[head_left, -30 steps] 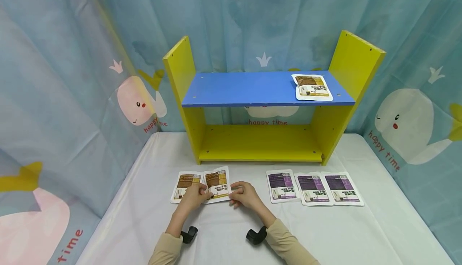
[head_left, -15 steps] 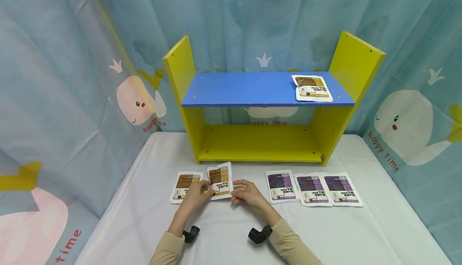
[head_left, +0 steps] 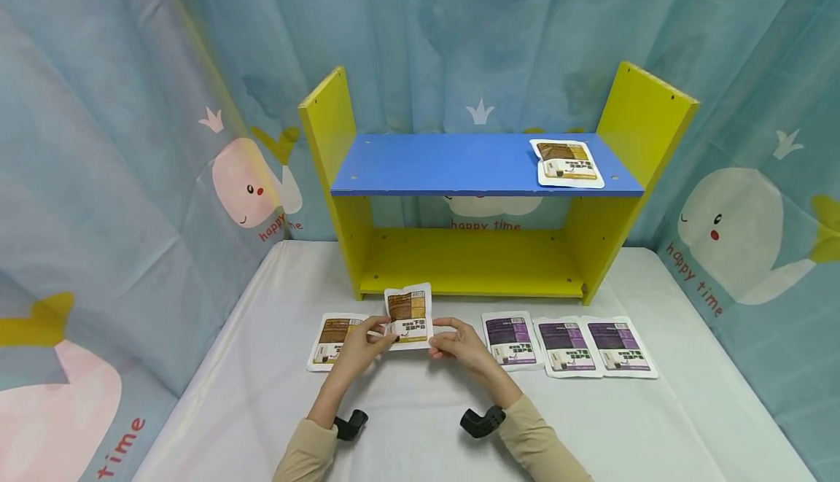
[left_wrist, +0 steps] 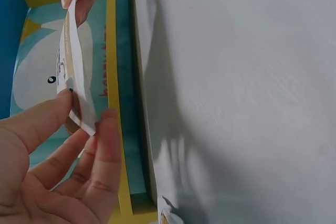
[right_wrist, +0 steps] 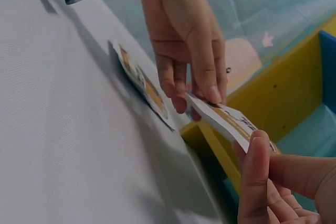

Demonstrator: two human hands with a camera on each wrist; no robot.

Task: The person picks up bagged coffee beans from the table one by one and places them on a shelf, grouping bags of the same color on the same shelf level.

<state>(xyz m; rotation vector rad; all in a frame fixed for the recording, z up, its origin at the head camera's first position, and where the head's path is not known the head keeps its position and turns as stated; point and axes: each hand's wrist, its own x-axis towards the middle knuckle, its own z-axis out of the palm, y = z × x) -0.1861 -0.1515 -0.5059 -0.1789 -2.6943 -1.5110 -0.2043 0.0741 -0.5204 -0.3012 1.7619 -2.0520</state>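
A white pouch with a brown and gold label (head_left: pixel 410 314) is raised off the table in front of the shelf unit. My left hand (head_left: pixel 359 347) pinches its left edge between thumb and fingers, and my right hand (head_left: pixel 459 347) pinches the right edge. Seen edge-on in the left wrist view, the pouch (left_wrist: pixel 76 72) spans both hands. The right wrist view shows it from the side, a flat pouch (right_wrist: pixel 231 121) held at each end. Just left of my left hand, another brown pouch (head_left: pixel 331 340) lies flat on the table.
Behind the hands stands a yellow shelf unit with a blue upper board (head_left: pixel 446 165) and a yellow lower board (head_left: pixel 472 259). One brown pouch (head_left: pixel 567 163) lies at the upper board's right end. Three purple pouches (head_left: pixel 512 340) lie in a row on the white-covered table (head_left: pixel 420 424) to the right.
Both hands have lifted the pouch off the table and carried it slightly right and toward the shelf, away from the other brown pouch. The pouches lying around have stayed in place.
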